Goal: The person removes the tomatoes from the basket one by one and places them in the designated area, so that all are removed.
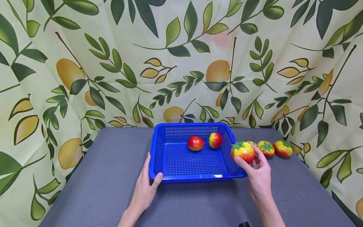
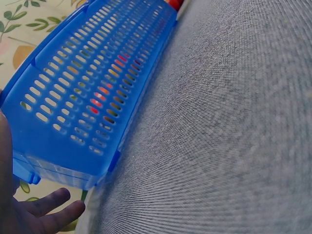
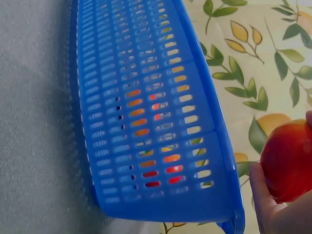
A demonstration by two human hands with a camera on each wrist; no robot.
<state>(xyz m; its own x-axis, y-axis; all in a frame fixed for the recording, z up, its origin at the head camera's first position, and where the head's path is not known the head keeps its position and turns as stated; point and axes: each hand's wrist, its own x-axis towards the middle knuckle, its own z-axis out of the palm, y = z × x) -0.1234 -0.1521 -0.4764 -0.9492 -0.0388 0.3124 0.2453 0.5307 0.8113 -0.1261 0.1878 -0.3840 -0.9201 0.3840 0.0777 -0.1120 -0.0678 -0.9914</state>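
Observation:
My right hand (image 1: 259, 175) holds a red-and-yellow tomato (image 1: 244, 154) with a green leafy top, thumb in front and fingers behind it. The tomato is raised by the right rim of a blue plastic basket (image 1: 195, 177); in the right wrist view, the tomato (image 3: 287, 161) shows red beside the basket rim. Two more tomatoes, one red (image 1: 195, 143) and one red-yellow (image 1: 215, 140), lie inside the basket. At the basket's front left corner rests my left hand (image 1: 144, 190), its thumb at the front rim and its fingers stretched along the left side.
Right of the basket, a row of tomatoes (image 1: 266, 149) sits on the grey tabletop (image 1: 113, 176), one partly hidden behind the held tomato. A leaf-patterned cloth (image 1: 122, 104) hangs behind and at both sides. A small black object (image 1: 244, 224) shows at the bottom edge.

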